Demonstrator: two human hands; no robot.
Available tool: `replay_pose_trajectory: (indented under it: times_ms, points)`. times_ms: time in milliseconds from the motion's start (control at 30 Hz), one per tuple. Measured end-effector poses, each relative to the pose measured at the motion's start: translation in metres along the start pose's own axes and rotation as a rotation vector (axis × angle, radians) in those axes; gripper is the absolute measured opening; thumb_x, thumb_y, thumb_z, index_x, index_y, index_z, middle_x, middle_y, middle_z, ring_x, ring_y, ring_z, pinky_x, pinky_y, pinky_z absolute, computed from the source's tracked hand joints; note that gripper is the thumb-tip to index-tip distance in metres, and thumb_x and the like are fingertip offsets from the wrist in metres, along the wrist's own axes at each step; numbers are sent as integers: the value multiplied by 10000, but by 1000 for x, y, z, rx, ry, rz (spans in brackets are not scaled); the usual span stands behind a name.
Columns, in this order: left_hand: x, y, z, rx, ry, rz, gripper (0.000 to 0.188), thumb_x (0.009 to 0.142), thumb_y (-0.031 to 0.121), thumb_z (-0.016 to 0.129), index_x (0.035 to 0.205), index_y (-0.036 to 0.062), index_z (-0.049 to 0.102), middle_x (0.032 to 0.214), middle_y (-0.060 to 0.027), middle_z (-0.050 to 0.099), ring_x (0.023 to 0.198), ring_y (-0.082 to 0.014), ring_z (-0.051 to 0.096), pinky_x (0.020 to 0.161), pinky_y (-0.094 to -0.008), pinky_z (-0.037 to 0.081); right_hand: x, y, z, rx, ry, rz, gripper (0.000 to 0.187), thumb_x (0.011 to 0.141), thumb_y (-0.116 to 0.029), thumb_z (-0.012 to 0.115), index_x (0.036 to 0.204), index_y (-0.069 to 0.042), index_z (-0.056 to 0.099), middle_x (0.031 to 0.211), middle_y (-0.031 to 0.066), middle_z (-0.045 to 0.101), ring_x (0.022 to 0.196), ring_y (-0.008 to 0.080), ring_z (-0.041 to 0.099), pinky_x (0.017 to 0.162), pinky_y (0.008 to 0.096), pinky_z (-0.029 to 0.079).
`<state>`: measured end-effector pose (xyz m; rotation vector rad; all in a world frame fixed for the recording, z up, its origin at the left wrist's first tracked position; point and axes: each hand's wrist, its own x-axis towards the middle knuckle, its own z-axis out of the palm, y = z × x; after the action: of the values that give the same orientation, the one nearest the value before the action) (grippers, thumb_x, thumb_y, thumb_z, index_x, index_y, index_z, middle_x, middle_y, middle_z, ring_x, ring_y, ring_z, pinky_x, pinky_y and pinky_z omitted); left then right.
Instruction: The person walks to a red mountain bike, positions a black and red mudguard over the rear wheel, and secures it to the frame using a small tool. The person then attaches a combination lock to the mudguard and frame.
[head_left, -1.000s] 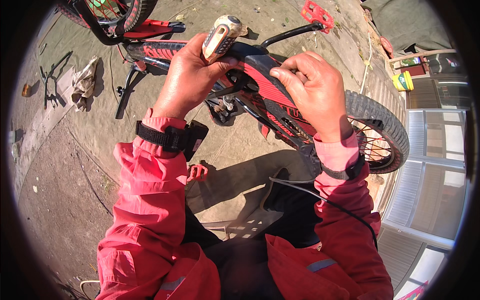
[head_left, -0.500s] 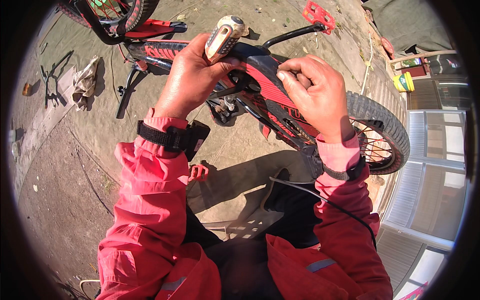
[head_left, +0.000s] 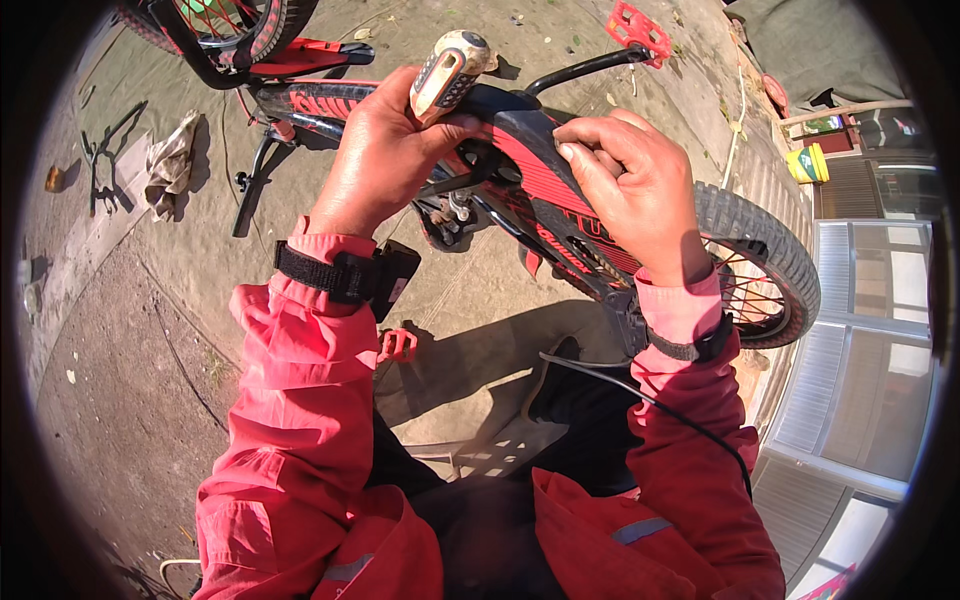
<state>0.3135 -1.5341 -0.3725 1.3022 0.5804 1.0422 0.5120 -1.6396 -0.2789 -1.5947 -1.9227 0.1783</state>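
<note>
A black and red bicycle (head_left: 325, 100) stretches across in front of me. My left hand (head_left: 372, 147) is closed round a tool with a thick cream and dark grey handle (head_left: 447, 80). The handle sticks up beyond my thumb, and its working end is hidden. Just right of it, my right hand (head_left: 630, 180) pinches thumb and forefinger together above the black and red chain guard (head_left: 525, 135). What lies between those fingertips is too small to make out. A black crank ends in a red pedal (head_left: 638, 35) beyond my hands.
The knobbly rear wheel (head_left: 760, 260) lies right of my right wrist, the front wheel (head_left: 235, 25) at upper left. A rag (head_left: 172, 165) and a dark metal part (head_left: 105, 155) are on the ground at left. Another red pedal (head_left: 397, 346) sits below my left wrist. A yellow bucket (head_left: 806, 164) is at far right.
My right hand's fingertips have shifted very slightly. My left hand and the tool look unmoved.
</note>
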Motion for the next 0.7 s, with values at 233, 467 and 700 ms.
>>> replay_pose_trajectory:
  times_ms: [233, 467, 700]
  points:
    - [-2, 3, 2, 47, 12, 17, 322, 900, -23, 698, 1200, -26, 582, 976, -78, 710, 858, -140, 707, 666, -269, 592, 0, 2, 2, -29, 29, -16, 78, 866, -55, 731, 918, -12, 691, 746, 41, 579, 617, 119, 484, 584, 274, 401]
    - [-4, 3, 5, 2, 37, 29, 275, 916, -25, 674, 1175, -23, 582, 974, -87, 715, 875, -159, 723, 671, -279, 596, -10, -4, -2, 44, 115, 151, 157, 924, -153, 740, 931, -6, 685, 792, 29, 634, 733, 81, 568, 668, 253, 471]
    - [-9, 2, -1, 221, 138, 48, 367, 871, 68, 774, 1193, 0, 614, 968, 5, 681, 874, -69, 605, 781, -254, 514, -46, -16, -25, 204, 113, 202, 146, 987, -128, 628, 1002, 10, 673, 809, 36, 672, 751, 89, 612, 653, 260, 481]
